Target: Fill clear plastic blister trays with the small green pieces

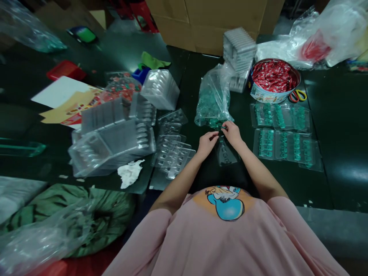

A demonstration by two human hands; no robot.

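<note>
In front of my body lies a clear plastic blister tray with a row of small cavities. My left hand is at its upper left, fingertips closed in a pinch; what they hold is too small to make out. Just to the right, my right hand pinches a small dark green piece near the mouth of a clear bag. The bag holds many green translucent pieces, and some spill at its opening. To the right lie several blister trays with green pieces in their cavities.
Stacked clear trays and loose ones stand left. A round tin of red wrapped packets and scissors sit at right. Behind are another tray stack and a cardboard box. Crumpled tissue lies near the front edge.
</note>
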